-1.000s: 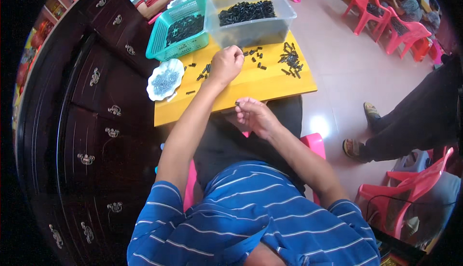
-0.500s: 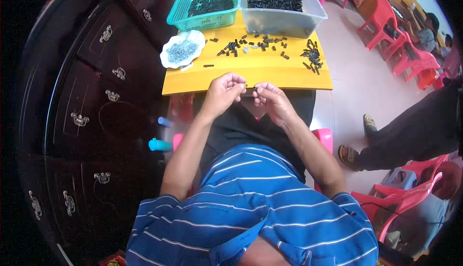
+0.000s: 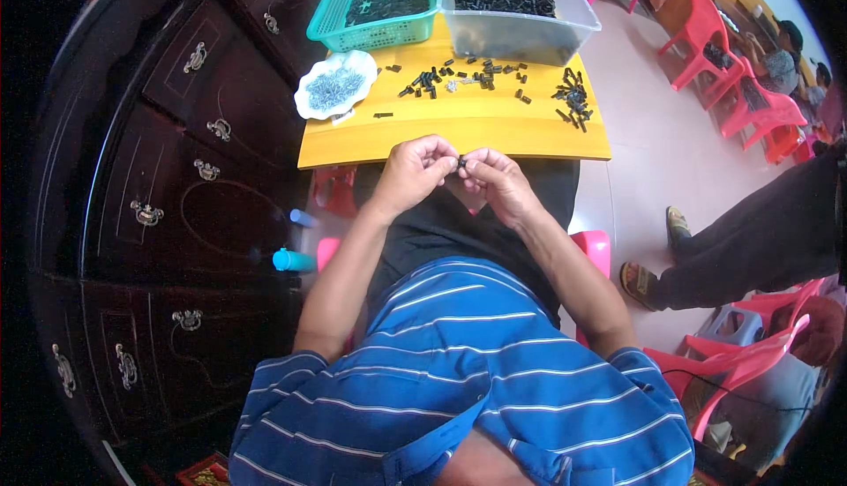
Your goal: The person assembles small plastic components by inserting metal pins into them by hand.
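My left hand (image 3: 415,173) and my right hand (image 3: 500,182) meet just off the front edge of the yellow table (image 3: 529,138), fingertips nearly touching. Between the right thumb and fingers sits a small black part (image 3: 461,161), mostly covered. The left thumb and forefinger are pinched against its left side; whatever they hold is too small to make out. Ahead on the tabletop lie scattered short black pieces (image 3: 430,80) with a few small silvery bits (image 3: 453,86) among them. One slim black piece (image 3: 383,115) lies alone, beyond my left hand.
A white scalloped dish (image 3: 304,107) of small silvery pieces stands at the table's left. Behind it are a green basket (image 3: 375,38) and a clear bin (image 3: 520,41), both holding black pieces. More black pieces (image 3: 573,102) lie at the right edge. Someone's leg (image 3: 759,230) is at right.
My two hands have come together, closing the small gap between their fingertips. The left fingertips now meet the black part in the right hand. The view has shifted slightly.
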Available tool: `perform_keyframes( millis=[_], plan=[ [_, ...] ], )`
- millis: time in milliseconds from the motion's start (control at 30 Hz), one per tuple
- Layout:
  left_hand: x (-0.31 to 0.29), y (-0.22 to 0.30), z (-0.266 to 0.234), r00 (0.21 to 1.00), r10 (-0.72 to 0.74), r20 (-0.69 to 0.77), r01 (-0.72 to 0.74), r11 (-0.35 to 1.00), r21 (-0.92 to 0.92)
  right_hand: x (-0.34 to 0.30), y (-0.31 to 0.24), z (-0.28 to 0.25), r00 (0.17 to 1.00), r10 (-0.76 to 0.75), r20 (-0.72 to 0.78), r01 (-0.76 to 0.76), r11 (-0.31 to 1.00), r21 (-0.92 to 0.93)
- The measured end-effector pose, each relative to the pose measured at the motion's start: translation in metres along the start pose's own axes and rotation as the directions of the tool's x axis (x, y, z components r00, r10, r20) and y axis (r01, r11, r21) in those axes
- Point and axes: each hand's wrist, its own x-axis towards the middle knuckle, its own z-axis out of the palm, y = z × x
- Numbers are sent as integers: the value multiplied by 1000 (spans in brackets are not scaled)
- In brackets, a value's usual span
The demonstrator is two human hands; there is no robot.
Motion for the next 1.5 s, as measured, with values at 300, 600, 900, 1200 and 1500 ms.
perform_keyframes(
  millis=[300, 600, 900, 1200, 1500],
  plan=[
    [-4, 20, 4, 970, 236, 63, -236, 834, 500, 1, 8, -4, 994, -102, -41, 89, 962, -257],
    [-3, 17, -4, 990, 132, 52, -142, 925, 354, 2, 11, -5, 992, 112, 57, -105, 988, -115],
    [-10, 24, 8, 954, 278, 112, -284, 718, 636, -1, 4, -3, 987, 155, 51, -159, 982, 99],
    [-11, 15, 16, 907, 413, 80, -332, 586, 739, 6, 12, -15, 976, 176, 129, -188, 978, 87],
    [-8, 17, 18, 874, 477, 90, -388, 576, 720, 5, 10, -16, 982, 166, 91, -177, 975, 133]
  ],
)
